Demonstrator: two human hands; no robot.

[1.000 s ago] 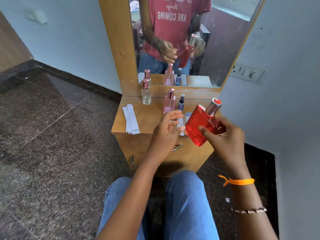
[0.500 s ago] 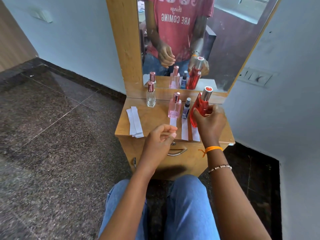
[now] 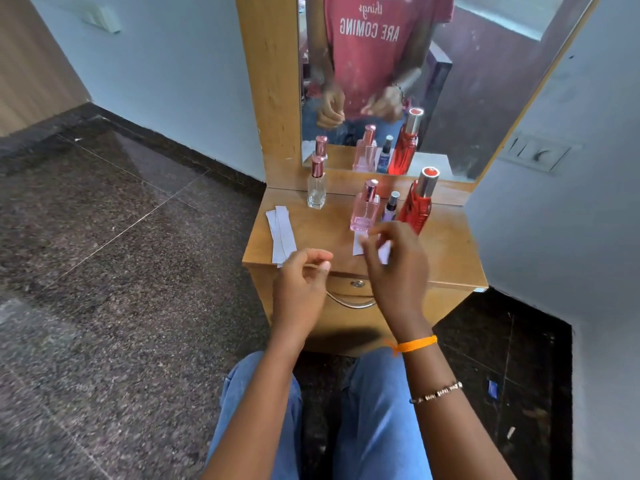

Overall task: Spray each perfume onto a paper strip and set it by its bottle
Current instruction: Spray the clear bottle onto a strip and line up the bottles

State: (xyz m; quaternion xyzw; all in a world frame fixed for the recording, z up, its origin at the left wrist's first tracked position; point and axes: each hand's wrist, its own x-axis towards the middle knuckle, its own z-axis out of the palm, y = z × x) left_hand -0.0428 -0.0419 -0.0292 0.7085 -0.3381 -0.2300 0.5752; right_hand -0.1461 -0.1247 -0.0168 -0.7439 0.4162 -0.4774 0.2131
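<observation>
Head view, red bottle (image 3: 416, 207) upright, cap up, paper strips (image 3: 282, 233) lengthwise front-to-back

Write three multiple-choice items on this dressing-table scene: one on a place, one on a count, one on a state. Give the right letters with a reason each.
1. Where does the stack of unused paper strips lie?
A. on the left part of the tabletop
B. inside the drawer
C. on the floor

2. How many perfume bottles stand on the tabletop itself, mirror images aside?
A. two
B. four
C. six

3. What is the state of the red bottle?
A. lying on its side
B. held up in the right hand
C. standing on the tabletop, no hand on it

Key: 1 A, the strips lie left of the clear bottle. 2 B, clear, pink, small purple and red. 3 C, it stands free of the right hand.
</observation>
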